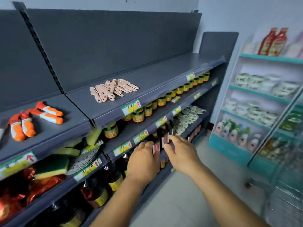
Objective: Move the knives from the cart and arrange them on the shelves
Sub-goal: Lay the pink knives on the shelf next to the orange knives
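Bare hands (164,154) below smooth, slotted beige knives (113,90)

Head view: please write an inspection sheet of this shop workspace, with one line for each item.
Surface: dark grey top shelf, mostly bare.
Job's things: heap of beige knives on the top shelf; orange-handled knives on the shelf section to its left. Cart not seen.
Clutter: jars under the top shelf, sponges, dark bottles, price labels along the shelf edges.
Grippers: left hand and right hand reach low in front of the shelves and hold small red-labelled items; blur hides what these are.
Cables: nothing seen.
Surroundings: teal and white rack on the right with red pouches, tubs and packets; pale floor.
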Demonstrator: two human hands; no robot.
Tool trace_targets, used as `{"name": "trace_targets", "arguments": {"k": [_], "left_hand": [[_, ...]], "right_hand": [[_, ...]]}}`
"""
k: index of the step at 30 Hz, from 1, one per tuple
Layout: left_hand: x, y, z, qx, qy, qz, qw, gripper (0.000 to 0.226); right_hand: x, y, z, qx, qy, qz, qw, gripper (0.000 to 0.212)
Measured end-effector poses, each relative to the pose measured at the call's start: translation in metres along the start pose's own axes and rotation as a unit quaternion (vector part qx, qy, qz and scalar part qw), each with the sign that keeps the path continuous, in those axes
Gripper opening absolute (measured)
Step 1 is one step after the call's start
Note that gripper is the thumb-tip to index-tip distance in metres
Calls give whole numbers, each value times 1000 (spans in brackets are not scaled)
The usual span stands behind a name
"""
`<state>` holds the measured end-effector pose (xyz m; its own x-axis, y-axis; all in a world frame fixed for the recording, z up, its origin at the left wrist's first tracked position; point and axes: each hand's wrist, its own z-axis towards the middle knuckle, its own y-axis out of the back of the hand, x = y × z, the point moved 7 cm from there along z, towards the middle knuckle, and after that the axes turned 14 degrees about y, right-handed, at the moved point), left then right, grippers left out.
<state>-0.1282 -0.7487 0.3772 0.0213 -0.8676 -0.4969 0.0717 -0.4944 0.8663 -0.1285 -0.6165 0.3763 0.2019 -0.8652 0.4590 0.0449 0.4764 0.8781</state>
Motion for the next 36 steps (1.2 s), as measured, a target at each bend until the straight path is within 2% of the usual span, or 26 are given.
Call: {"name": "trace_targets", "arguments": {"k": [8,16,24,30,36], "left_hand": [[-31,-111,-82,143,-32,24,989,41],[-101,-207,-163,256,-72,46,963,46],[-208,-286,-221,274,-95,59,955,44],[-285,-347,-254,281,-98,40,954,41],[-309,-429,-275,333,-66,70,938,45]], "right_hand": [[-86,-24,-130,16,-155,9,988,49],[-187,-17,-254,-18,-281,57,958,48],[-303,17,-344,-58,-330,100,937,44],[-397,39,-387,-21,-337,100,936,45],[-474,22,-420,-19,-382,140,913,42]]}}
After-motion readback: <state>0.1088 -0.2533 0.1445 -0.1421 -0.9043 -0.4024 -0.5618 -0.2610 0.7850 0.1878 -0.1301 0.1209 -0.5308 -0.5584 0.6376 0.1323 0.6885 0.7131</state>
